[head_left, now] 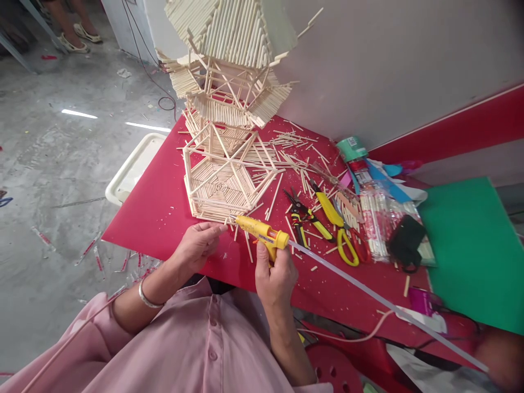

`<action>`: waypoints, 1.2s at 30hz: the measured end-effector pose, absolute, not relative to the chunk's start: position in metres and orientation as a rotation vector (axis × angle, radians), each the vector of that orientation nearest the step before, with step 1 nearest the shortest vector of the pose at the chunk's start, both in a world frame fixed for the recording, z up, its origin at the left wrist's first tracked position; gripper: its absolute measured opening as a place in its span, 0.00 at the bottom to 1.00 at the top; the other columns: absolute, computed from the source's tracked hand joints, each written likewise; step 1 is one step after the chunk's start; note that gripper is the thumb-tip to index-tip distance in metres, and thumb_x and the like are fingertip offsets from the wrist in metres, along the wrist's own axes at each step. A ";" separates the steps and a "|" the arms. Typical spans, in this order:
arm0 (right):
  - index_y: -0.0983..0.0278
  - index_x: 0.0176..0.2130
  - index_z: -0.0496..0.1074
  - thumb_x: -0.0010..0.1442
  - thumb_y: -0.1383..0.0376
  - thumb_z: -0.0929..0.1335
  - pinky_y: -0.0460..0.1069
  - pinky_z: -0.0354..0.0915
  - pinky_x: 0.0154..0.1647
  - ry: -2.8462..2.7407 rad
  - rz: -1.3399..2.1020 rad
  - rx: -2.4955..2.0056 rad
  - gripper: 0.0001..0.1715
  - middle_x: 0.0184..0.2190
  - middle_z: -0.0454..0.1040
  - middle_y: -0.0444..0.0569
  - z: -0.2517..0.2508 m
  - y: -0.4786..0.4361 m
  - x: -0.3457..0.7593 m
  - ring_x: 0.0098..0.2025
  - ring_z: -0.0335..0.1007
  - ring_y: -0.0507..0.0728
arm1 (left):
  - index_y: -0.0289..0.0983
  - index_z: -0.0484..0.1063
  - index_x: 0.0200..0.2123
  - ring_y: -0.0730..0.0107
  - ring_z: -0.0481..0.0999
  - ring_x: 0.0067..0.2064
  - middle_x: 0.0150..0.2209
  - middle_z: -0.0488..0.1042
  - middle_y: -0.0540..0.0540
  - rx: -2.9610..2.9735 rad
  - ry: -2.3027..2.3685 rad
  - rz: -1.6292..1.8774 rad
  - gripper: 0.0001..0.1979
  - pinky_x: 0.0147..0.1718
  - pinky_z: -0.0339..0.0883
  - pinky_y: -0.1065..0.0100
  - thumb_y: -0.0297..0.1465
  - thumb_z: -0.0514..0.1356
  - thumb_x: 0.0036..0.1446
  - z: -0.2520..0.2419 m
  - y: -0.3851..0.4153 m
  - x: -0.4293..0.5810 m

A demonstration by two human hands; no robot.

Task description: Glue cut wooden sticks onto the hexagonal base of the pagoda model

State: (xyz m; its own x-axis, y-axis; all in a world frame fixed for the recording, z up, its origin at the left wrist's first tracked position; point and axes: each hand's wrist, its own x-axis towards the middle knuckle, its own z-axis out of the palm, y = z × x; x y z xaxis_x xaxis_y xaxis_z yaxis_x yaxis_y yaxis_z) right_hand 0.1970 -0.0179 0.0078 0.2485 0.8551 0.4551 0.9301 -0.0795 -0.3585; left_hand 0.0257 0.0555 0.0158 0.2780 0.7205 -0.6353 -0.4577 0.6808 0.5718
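My right hand is wrapped round the handle of a yellow glue gun, its nozzle pointing left. A long translucent glue stick runs out of the gun's back end. Close to the nozzle tip, my left hand pinches a small wooden stick, mostly hidden by the fingers. Just beyond both hands stands a six-sided frame of wooden sticks with a floor laid in a spiral pattern. Behind it rises a tiered tower of the same sticks with sloping roofs.
Loose sticks litter the red table. Right of the frame lie pliers, yellow-handled scissors and a yellow cutter. Packs of sticks adjoin a green board. A blurred hand shows at lower right.
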 end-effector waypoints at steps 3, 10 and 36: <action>0.69 0.43 0.74 0.68 0.54 0.63 0.49 0.68 0.28 -1.622 -0.161 -1.945 0.21 0.31 0.79 0.55 0.009 -0.018 0.197 0.29 0.77 0.58 | 0.34 0.68 0.19 0.86 0.47 0.16 0.13 0.53 0.59 0.342 1.032 0.819 0.22 0.17 0.37 0.74 0.39 0.76 0.35 0.017 0.052 0.025; 0.68 0.46 0.74 0.68 0.54 0.63 0.50 0.69 0.30 -1.603 -0.135 -1.972 0.21 0.33 0.79 0.56 0.006 -0.019 0.197 0.32 0.78 0.59 | 0.33 0.75 0.22 0.85 0.49 0.17 0.14 0.59 0.56 0.437 1.134 0.896 0.22 0.18 0.39 0.74 0.42 0.76 0.32 0.020 0.048 0.022; 0.67 0.42 0.74 0.68 0.53 0.63 0.49 0.66 0.28 -1.596 -0.122 -1.910 0.21 0.28 0.78 0.52 0.020 -0.027 0.202 0.28 0.75 0.58 | 0.34 0.80 0.22 0.81 0.57 0.20 0.17 0.68 0.52 0.649 1.258 0.992 0.15 0.19 0.51 0.74 0.40 0.74 0.36 0.012 0.048 0.021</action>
State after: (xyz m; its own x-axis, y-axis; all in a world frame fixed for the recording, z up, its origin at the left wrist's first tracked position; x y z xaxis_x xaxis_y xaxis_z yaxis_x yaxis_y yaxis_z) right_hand 0.2020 -0.0274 0.0198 0.2591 0.8522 0.4545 0.9113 -0.0599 -0.4072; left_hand 0.0206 0.0480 0.0123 0.0059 0.8830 -0.4694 -0.2501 0.4558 0.8542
